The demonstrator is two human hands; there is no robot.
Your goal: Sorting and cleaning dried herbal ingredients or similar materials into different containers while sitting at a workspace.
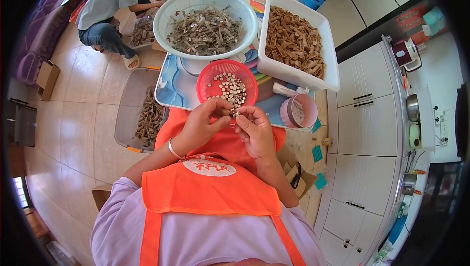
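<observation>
Left hand (203, 123) and right hand (256, 131), fingers pinched around a small, possibly metallic piece (234, 113) beside the near rim of the red basket (201, 87), largely hide its shape.

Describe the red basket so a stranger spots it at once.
Start at the blue-patterned table. At its near edge, just beyond the left hand and right hand, sits the round red basket holding small silvery discs. It alone is red: the neighbouring basin is pale, the tub white, the pot pink.
</observation>
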